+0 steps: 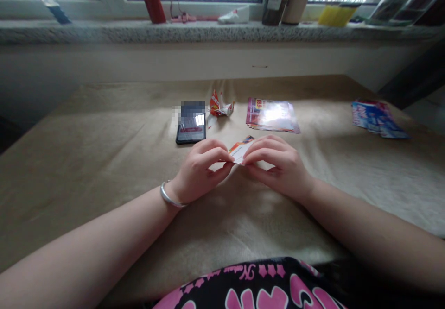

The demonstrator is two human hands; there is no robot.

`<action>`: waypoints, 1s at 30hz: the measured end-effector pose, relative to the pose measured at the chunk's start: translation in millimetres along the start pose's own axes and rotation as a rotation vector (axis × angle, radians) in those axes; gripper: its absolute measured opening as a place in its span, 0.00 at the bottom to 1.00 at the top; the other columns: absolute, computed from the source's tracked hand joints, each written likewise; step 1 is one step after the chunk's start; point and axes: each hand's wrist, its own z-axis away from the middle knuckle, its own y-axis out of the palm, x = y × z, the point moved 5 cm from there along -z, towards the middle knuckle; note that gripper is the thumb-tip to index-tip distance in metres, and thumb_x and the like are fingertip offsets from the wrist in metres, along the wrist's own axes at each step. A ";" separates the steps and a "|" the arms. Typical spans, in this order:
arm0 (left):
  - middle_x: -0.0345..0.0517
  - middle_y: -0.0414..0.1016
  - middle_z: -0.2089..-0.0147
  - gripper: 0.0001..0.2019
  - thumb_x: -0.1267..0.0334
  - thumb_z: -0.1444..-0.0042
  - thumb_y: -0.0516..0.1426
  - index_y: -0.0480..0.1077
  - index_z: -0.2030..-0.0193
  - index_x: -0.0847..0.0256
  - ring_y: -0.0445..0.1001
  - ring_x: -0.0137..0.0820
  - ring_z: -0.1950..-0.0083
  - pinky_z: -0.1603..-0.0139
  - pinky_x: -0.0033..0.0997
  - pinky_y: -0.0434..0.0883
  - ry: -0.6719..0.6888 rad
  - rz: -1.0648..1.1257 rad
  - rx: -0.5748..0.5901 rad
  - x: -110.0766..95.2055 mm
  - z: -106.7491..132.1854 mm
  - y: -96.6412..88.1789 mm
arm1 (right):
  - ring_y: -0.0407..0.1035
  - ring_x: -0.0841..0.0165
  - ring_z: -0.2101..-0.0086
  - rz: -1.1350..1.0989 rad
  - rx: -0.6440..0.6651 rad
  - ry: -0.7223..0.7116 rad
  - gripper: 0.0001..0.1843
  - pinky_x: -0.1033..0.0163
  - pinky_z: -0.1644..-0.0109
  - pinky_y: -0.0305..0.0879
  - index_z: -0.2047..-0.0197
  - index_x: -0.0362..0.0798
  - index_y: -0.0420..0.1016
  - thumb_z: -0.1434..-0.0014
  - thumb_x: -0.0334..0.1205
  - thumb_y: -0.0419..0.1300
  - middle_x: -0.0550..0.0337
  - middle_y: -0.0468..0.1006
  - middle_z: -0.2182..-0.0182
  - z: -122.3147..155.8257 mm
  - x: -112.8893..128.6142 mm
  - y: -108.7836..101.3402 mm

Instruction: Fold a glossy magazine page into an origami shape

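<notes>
While both sets of fingers are curled in tight, the left hand [200,167] and right hand [278,163] pinch a small printed slip of paper [240,150] between thumb and fingertips, one hand at each end, with almost no gap left between the two hands. That slip, white with orange and blue print, is held just above the middle of the table [104,160], which is covered in a brownish cloth. A silver bangle [169,198] circles the left wrist. Beyond the hands, toward the far edge, a dark phone [191,122] lies flat, and just beside it to the right sits a crumpled folded piece of red and white paper [219,107]. Farther right lies a glossy pink leaflet stack [272,115], and near the far right corner some blue leaflets [377,119]. Behind the table runs a stone windowsill [208,32] holding a red container [154,7].
</notes>
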 end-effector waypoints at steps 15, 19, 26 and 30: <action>0.42 0.73 0.66 0.03 0.66 0.42 0.55 0.69 0.67 0.60 0.68 0.29 0.64 0.61 0.31 0.64 0.049 -0.252 0.183 -5.3 1.5 8.5 | 0.68 0.67 0.65 0.079 0.058 -0.034 0.04 0.60 0.61 0.66 0.66 0.50 0.74 0.46 0.32 0.59 0.59 0.77 0.69 -0.4 0.6 9.1; 0.41 0.73 0.67 0.06 0.66 0.41 0.53 0.69 0.69 0.60 0.66 0.29 0.66 0.62 0.31 0.63 0.067 -0.290 0.226 -7.1 1.3 9.3 | 0.68 0.66 0.65 0.117 0.094 0.008 0.04 0.60 0.60 0.66 0.68 0.48 0.73 0.47 0.31 0.58 0.58 0.77 0.69 -0.4 0.6 11.7; 0.44 0.72 0.68 0.08 0.68 0.41 0.53 0.70 0.70 0.62 0.67 0.29 0.67 0.64 0.30 0.63 0.025 -0.194 0.196 -4.7 0.6 8.5 | 0.66 0.66 0.66 0.173 0.096 0.057 0.04 0.61 0.61 0.66 0.71 0.48 0.72 0.49 0.31 0.59 0.59 0.76 0.70 -0.2 -4.2 6.9; 0.44 0.72 0.68 0.08 0.68 0.42 0.53 0.69 0.71 0.62 0.67 0.29 0.67 0.64 0.30 0.63 0.021 -0.169 0.198 -4.6 0.6 9.6 | 0.66 0.66 0.66 0.177 0.111 0.060 0.03 0.60 0.60 0.65 0.72 0.48 0.72 0.49 0.31 0.59 0.59 0.76 0.70 0.0 -4.6 7.2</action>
